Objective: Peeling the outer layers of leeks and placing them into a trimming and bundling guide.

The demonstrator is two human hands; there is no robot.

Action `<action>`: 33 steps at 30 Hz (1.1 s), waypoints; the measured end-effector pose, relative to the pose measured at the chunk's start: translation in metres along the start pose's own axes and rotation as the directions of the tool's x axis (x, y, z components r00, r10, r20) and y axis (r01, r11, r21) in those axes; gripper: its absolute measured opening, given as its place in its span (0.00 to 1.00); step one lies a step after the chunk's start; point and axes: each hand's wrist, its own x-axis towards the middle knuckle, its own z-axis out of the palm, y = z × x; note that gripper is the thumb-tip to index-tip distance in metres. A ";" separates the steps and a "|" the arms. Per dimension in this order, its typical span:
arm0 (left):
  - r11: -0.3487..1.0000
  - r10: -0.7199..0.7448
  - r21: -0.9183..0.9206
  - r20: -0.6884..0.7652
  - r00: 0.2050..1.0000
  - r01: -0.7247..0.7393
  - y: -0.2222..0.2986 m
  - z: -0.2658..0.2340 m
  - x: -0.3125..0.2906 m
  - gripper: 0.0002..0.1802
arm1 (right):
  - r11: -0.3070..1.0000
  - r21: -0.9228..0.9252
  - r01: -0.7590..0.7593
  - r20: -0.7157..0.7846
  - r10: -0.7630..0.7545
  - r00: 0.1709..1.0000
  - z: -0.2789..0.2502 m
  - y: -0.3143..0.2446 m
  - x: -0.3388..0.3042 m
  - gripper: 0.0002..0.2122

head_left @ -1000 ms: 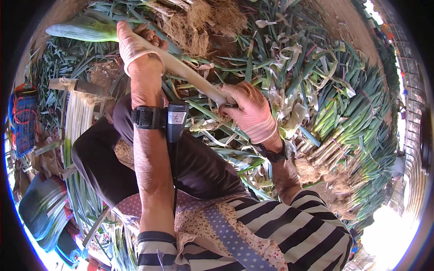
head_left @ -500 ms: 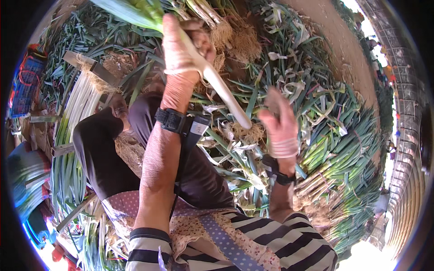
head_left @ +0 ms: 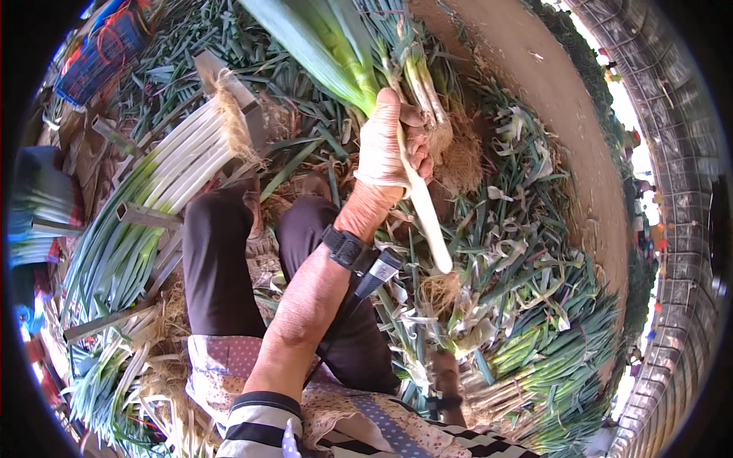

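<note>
My left hand is wrapped around a leek. Its white stalk slants down to a bare, rounded end, and its broad green leaves fan out past the top of the picture. Right behind that hand lie more leeks with shaggy brown roots. My right hand is low in the picture, in shade beside my thigh, well apart from the leek; its fingers are too dark and blurred to make out. On my left, a row of leeks lies across a metal frame, roots toward the far end.
Peelings and loose leaves cover the ground to my right, beside bundled leeks. A blue crate stands at the far left. Beyond the heaps runs a dirt strip, with a ribbed curved wall along the right.
My left hand, still holding the leek, appears further right and lower. My right hand has dropped from near the stalk's end to beside my thigh. The view has shifted.
</note>
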 end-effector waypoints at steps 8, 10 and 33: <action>0.990 0.041 -0.123 -0.268 0.963 -0.076 0.006 0.012 -0.016 0.23 | 0.426 -0.032 0.904 -0.790 -0.565 0.239 -0.210 -0.208 -0.073 0.18; 0.983 0.006 -0.178 -0.214 0.977 -0.045 0.007 0.019 -0.029 0.21 | 0.371 -0.363 0.855 -0.691 -0.723 0.020 -0.211 -0.270 -0.095 0.19; 0.715 0.697 0.469 -0.425 0.577 -0.519 0.390 -0.242 -0.100 0.17 | 0.900 -0.113 0.420 -0.201 -0.435 0.878 -0.088 -0.159 -0.015 0.26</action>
